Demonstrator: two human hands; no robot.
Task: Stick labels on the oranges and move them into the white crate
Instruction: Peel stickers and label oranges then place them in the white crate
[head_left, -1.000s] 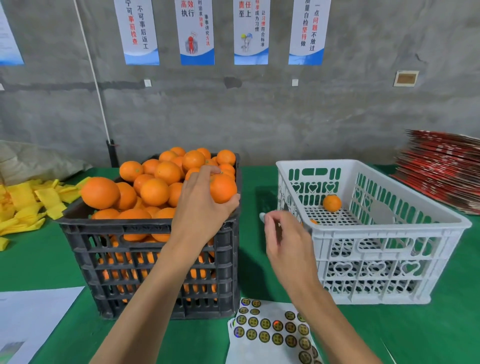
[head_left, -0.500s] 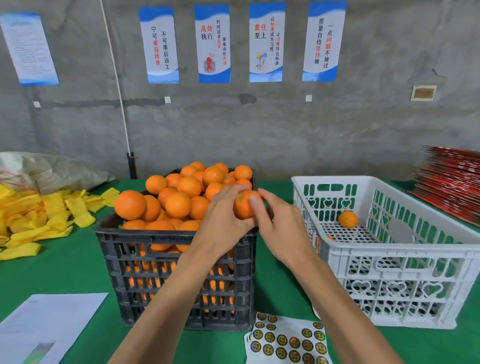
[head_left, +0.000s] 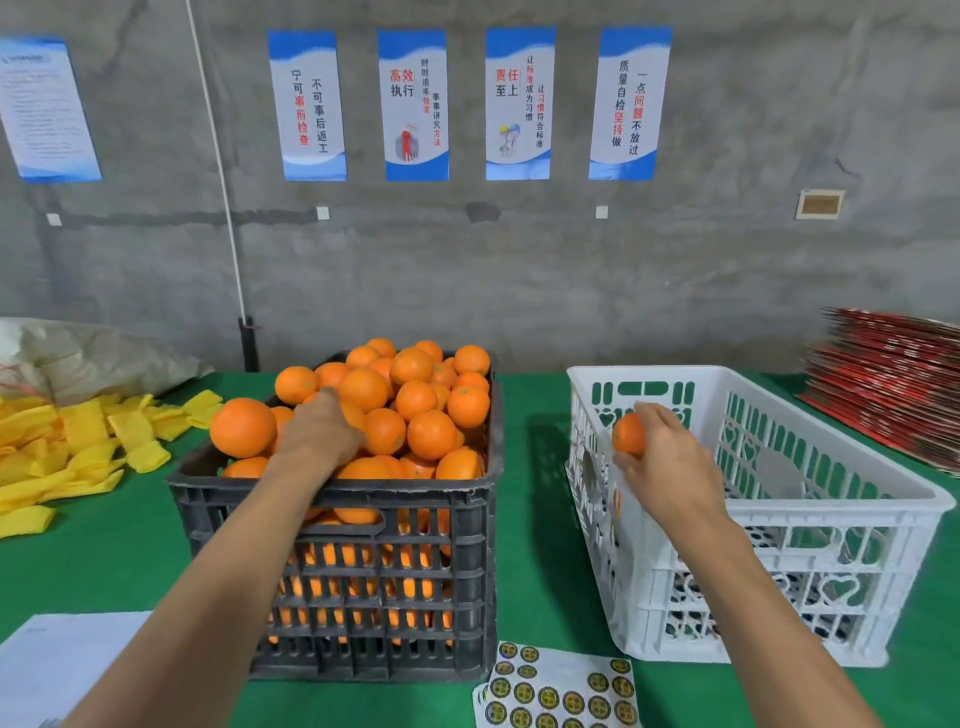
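A black crate (head_left: 363, 499) heaped with oranges (head_left: 415, 400) stands on the green table, left of centre. My left hand (head_left: 322, 431) lies palm down on the pile, its fingers curled over fruit and hidden from view. To the right stands the white crate (head_left: 831, 447). My right hand (head_left: 670, 457) holds one orange (head_left: 628, 434) just above that crate's left wall, inside the rim. A sheet of round labels (head_left: 561, 691) lies at the table's front edge between the two crates.
Yellow foam sleeves (head_left: 78, 447) are scattered at the left, with a grey sack (head_left: 78, 353) behind them. A white paper (head_left: 67, 660) lies at the bottom left. A stack of red flat cartons (head_left: 893, 395) sits at the far right. A concrete wall with posters rises behind the table.
The orange has passed from my left hand to my right, which has carried it rightward over the white crate. My left hand has gone back onto the pile in the black crate.
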